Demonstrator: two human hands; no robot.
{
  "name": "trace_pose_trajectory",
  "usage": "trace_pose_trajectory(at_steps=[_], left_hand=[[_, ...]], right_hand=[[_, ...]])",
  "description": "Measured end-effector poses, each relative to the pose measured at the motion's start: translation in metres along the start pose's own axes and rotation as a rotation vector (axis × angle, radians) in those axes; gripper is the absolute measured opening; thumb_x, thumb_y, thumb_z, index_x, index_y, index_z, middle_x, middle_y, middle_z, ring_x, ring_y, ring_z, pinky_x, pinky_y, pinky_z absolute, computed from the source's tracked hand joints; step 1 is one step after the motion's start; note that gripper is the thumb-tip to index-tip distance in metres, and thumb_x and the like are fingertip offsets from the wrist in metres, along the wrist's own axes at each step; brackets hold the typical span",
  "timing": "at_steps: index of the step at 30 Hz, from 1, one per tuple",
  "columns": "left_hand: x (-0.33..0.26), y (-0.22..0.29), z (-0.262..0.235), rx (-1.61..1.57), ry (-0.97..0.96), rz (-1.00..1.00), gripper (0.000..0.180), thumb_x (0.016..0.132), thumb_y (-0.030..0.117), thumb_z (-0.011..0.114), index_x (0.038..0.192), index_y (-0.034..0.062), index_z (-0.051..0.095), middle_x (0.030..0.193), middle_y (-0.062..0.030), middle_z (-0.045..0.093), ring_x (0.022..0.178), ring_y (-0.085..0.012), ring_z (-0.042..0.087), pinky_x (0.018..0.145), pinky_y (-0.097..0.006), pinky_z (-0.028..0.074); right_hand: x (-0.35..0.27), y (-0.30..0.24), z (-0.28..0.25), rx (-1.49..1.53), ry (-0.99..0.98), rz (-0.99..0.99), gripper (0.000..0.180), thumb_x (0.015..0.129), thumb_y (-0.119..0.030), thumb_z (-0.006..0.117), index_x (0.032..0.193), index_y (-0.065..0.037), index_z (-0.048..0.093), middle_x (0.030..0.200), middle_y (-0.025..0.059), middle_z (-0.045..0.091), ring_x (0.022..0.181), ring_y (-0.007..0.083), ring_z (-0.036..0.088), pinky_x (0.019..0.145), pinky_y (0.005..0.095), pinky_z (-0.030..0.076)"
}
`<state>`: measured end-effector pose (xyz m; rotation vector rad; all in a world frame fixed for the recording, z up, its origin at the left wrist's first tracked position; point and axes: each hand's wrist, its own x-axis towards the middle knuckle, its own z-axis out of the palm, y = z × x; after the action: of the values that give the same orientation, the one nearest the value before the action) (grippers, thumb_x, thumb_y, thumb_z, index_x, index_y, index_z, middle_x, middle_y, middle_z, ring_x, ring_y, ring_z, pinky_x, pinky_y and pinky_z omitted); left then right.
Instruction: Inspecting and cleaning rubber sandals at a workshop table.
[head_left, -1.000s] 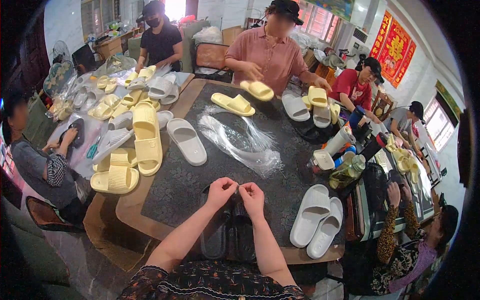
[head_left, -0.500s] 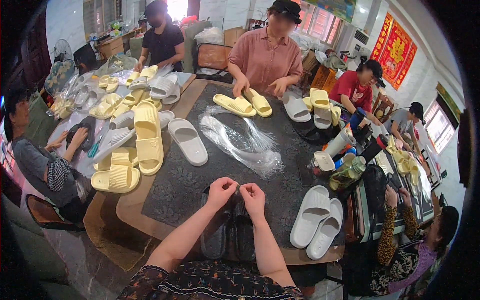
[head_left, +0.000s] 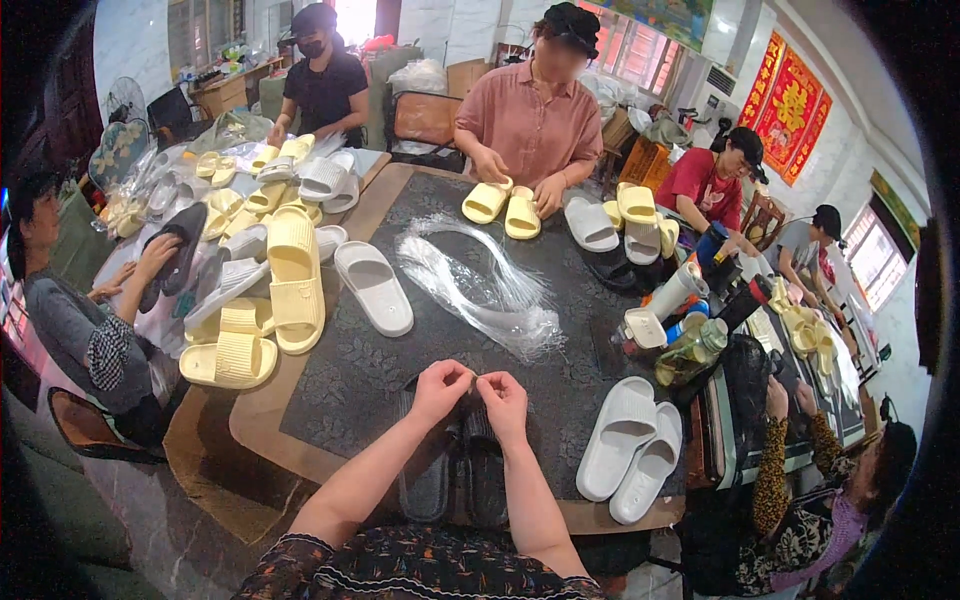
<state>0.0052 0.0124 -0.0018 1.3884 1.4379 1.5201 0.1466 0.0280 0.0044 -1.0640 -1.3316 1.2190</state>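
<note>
My left hand (head_left: 443, 389) and my right hand (head_left: 503, 404) meet fingertip to fingertip in front of me, both pinched closed. Whatever sits between the fingers is too small to make out. Directly below lies a pair of black slippers, the left slipper (head_left: 427, 480) beside the right slipper (head_left: 487, 482), their far ends partly hidden by my hands. Beyond my hands, a loose bundle of clear plastic strands (head_left: 530, 328) curves across the dark mat. To my right rests a pair of pale grey slippers (head_left: 608, 440), and a single grey slipper (head_left: 374, 290) lies to the far left of my hands.
Yellow and grey slippers (head_left: 296, 280) pile up on the table's left. Bottles and jars (head_left: 690, 350) crowd the right edge. Opposite, a person in a pink shirt (head_left: 530, 125) handles yellow slippers (head_left: 521, 212). More people sit or stand at both sides. The brown table edge (head_left: 262, 425) curves nearby.
My hands stay nearly still, fingertips together. Across the table, the person in pink has shifted and turned the yellow slippers. At left, another person has lifted a dark slipper higher.
</note>
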Motion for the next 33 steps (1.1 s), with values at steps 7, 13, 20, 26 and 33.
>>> trace_pose_trajectory(at_steps=[7, 13, 20, 26, 33], left_hand=[[-0.001, 0.001, 0.001, 0.003, -0.011, 0.034, 0.014, 0.078, 0.015, 0.069, 0.082, 0.0019, 0.066, 0.074, -0.0061, 0.063, 0.069, -0.0147, 0.059, 0.064, -0.029, 0.048], [0.001, 0.002, 0.0, 0.026, -0.01, 0.002, 0.014, 0.079, 0.015, 0.069, 0.083, 0.0022, 0.067, 0.076, -0.0064, 0.063, 0.069, -0.0142, 0.059, 0.065, -0.029, 0.048], [0.0, 0.008, -0.003, 0.027, -0.003, -0.044, 0.015, 0.079, 0.017, 0.068, 0.083, 0.0025, 0.067, 0.075, -0.0066, 0.063, 0.069, -0.0137, 0.059, 0.065, -0.028, 0.048], [0.0, 0.0, 0.0, 0.012, 0.008, 0.01, 0.014, 0.078, 0.015, 0.067, 0.082, 0.0024, 0.067, 0.074, -0.0055, 0.063, 0.068, -0.0141, 0.059, 0.063, -0.028, 0.048], [0.001, 0.001, 0.001, 0.047, -0.013, 0.038, 0.013, 0.078, 0.014, 0.068, 0.082, 0.002, 0.066, 0.073, -0.0054, 0.063, 0.069, -0.0131, 0.059, 0.063, -0.027, 0.048]], right_hand=[[-0.001, -0.005, 0.0, -0.003, 0.008, 0.01, 0.008, 0.084, -0.009, 0.066, 0.088, -0.002, 0.064, 0.077, -0.0039, 0.06, 0.066, 0.0018, 0.049, 0.061, 0.0182, 0.041], [0.0, -0.006, 0.0, 0.018, -0.01, 0.043, 0.008, 0.085, -0.008, 0.066, 0.088, -0.001, 0.063, 0.079, -0.0033, 0.061, 0.067, 0.0025, 0.051, 0.063, 0.0184, 0.042], [0.0, -0.003, 0.002, 0.039, -0.019, 0.035, 0.006, 0.085, -0.008, 0.065, 0.088, -0.003, 0.063, 0.078, -0.0046, 0.06, 0.066, 0.0015, 0.05, 0.062, 0.0173, 0.041], [0.002, 0.007, 0.001, 0.065, 0.012, 0.002, 0.009, 0.084, -0.011, 0.067, 0.086, -0.003, 0.064, 0.074, -0.005, 0.059, 0.062, 0.0009, 0.045, 0.057, 0.0189, 0.039], [0.001, -0.001, 0.0, 0.03, 0.007, -0.006, 0.006, 0.085, -0.007, 0.066, 0.087, -0.003, 0.063, 0.078, -0.0045, 0.06, 0.066, 0.0016, 0.05, 0.061, 0.0175, 0.041]])
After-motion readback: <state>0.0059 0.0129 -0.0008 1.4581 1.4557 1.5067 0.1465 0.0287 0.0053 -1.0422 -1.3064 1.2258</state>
